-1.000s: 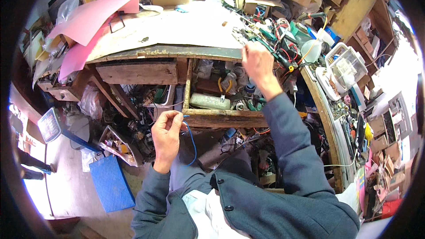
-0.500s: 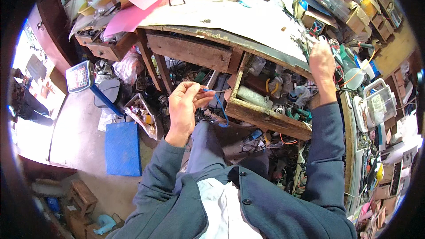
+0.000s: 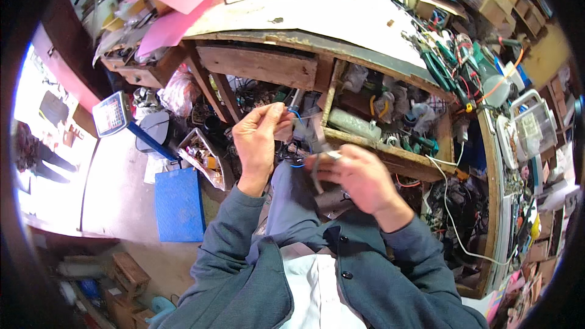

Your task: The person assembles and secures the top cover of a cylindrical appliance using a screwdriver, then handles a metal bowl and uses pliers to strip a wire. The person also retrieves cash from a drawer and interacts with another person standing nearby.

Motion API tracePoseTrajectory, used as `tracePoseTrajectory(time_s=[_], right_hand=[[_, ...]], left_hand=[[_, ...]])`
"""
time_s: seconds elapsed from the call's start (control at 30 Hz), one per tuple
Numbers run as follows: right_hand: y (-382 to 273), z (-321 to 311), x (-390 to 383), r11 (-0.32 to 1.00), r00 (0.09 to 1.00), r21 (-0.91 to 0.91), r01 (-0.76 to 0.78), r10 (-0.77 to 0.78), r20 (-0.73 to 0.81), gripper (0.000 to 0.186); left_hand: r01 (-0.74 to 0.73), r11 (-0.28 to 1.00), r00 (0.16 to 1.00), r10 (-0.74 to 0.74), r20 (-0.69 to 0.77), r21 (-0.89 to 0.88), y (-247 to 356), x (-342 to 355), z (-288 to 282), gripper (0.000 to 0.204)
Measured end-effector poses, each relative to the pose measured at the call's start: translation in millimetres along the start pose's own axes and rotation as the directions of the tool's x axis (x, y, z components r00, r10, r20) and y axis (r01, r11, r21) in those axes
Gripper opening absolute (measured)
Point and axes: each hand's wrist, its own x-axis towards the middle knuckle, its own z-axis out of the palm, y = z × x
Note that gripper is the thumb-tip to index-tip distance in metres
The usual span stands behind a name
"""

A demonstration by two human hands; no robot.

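Observation:
My left hand (image 3: 257, 137) is closed, thumb and fingertips pinching a thin blue wire (image 3: 297, 113). The wire curves out past the fingertips over my lap, and its lower part is partly lost against the clutter behind. Just to the right, my right hand (image 3: 364, 181) is closed around a grey hand tool (image 3: 318, 139). Motion smears the tool, so its exact kind does not show. Its upper end is close to the wire; I cannot tell whether they touch.
An open wooden drawer (image 3: 390, 153) full of parts juts out beneath the workbench (image 3: 341, 21). Several hand tools (image 3: 436, 64) lie at the bench's right end. A blue platform scale (image 3: 178, 204) stands on the floor at left, beside a bin of scraps (image 3: 204, 158). A white cable (image 3: 451, 207) hangs at right.
My right hand has come from the tools at the bench's right end down to the left, bringing the grey tool beside my left hand. The left hand still pinches the blue wire.

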Motion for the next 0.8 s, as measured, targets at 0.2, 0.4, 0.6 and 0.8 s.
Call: tracePoseTrajectory(time_s=[0.2, 0.4, 0.6, 0.8], right_hand=[[43, 14, 9, 0.995, 0.991, -0.097, -0.019, 0.006, -0.133, 0.015], [46, 17, 21, 0.994, 0.985, -0.096, 0.044, -0.059, -0.163, 0.02], [47, 19, 24, 0.967, 0.969, -0.25, 0.053, -0.11, -0.22, 0.024], [48, 21, 25, 0.905, 0.941, -0.379, 0.194, -0.281, -0.188, 0.022]], left_hand=[[-0.072, 0.997, 0.997, 0.073, -0.03, 0.021, -9, -11, 3, 0.019], [-0.186, 0.969, 0.978, 0.199, -0.068, 0.162, -14, -18, 1, 0.018], [-0.119, 0.993, 0.99, 0.118, -0.071, 0.001, -12, -24, 7, 0.017], [-0.102, 0.995, 0.994, 0.101, -0.046, -0.014, -14, -29, 7, 0.013]])
